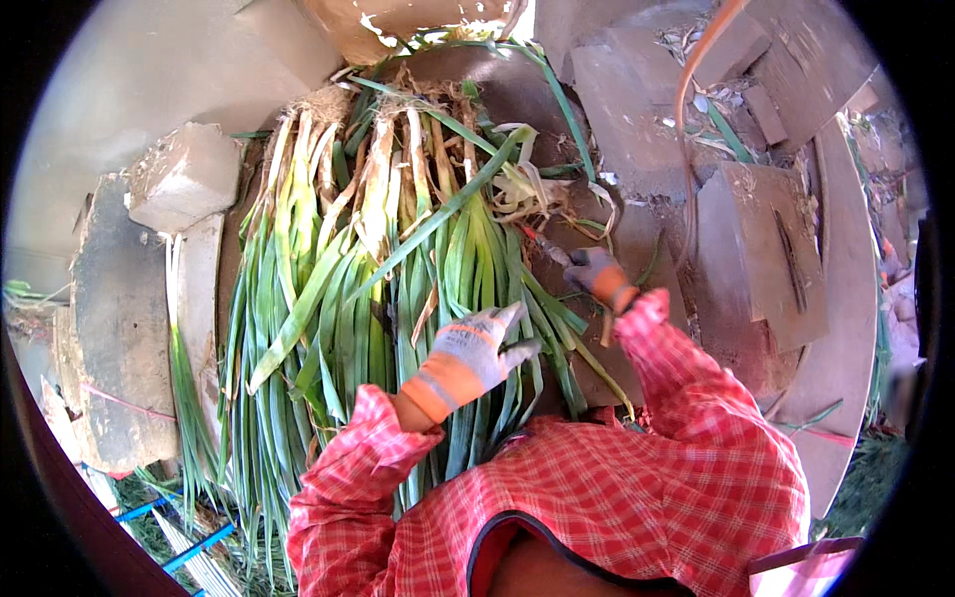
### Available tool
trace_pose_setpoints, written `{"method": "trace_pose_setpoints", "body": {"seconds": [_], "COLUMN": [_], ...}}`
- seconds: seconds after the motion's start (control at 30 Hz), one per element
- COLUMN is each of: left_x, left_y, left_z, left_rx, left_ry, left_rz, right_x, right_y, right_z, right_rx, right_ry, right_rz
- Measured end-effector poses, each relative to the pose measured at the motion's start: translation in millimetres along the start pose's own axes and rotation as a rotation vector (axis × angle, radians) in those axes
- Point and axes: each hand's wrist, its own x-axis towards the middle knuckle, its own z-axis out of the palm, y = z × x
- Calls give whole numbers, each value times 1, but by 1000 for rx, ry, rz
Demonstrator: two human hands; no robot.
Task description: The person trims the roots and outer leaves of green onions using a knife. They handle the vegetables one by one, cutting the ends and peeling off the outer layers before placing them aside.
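Note:
A big heap of green onions (351, 298) lies before me, with the brownish, root-covered ends at the top and long green leaves towards my body. My left hand (477, 351), in a grey and orange work glove, is over the leaves on the heap's right side, fingers apart and holding nothing that I can make out. To its right, my right hand (600, 276), gloved alike, is closed around a slim tool (550, 248) with a red part, its far end near the heap's right edge. Loose pale outer leaves (530, 194) are bunched just above the tool.
A pale block (186, 179) sits on a board at the left, above a few separate green onions (183, 373). Cardboard pieces (768, 246) lie at the right, where an orange hose or cord (683, 112) hangs down. Blue bars (198, 548) show at lower left.

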Motion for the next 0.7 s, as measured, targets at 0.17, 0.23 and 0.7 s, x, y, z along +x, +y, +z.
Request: {"method": "trace_pose_setpoints", "body": {"seconds": [0.17,0.23,0.7], "left_x": [27,33,19], "left_y": [11,28,46], "left_z": [47,55,109], "left_rx": [-1477,-1713,-151], "left_ry": [-82,2,-58], "left_rz": [-426,-346,-203], "right_x": [-100,-136,-104], "right_y": [-48,-41,-33], "right_z": [-51,-44,0], "right_rx": [506,678,508], "right_ry": [-180,-439,83], "right_rz": [-299,-47,-434]}}
